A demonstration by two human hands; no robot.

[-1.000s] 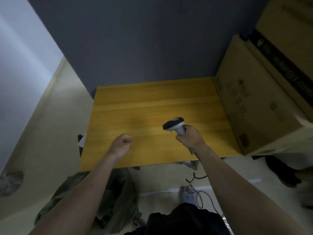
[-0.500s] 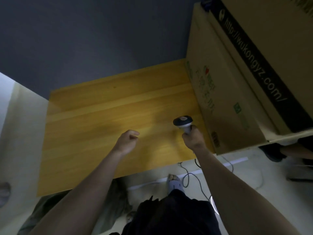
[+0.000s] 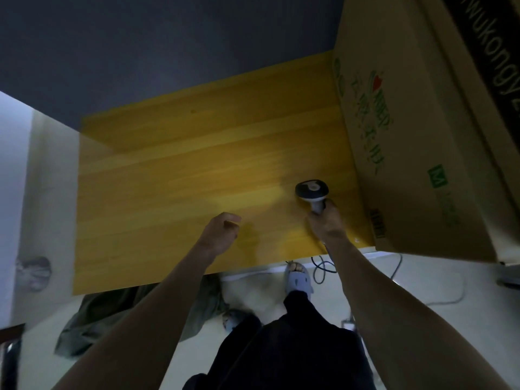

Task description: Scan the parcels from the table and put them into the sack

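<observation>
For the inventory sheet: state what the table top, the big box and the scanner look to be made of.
Table top: wood or wood-look laminate, smooth yellow plank grain. Big box: matte brown cardboard with green print. Scanner, held by the right hand: likely moulded plastic, smooth grey and dark.

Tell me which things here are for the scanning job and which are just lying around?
For the job:
grey handheld barcode scanner, gripped by right hand
yellow wooden table
olive-green cloth sack on floor

Lying about:
big brown cardboard box
loose grey cable
left hand, holding nothing
</observation>
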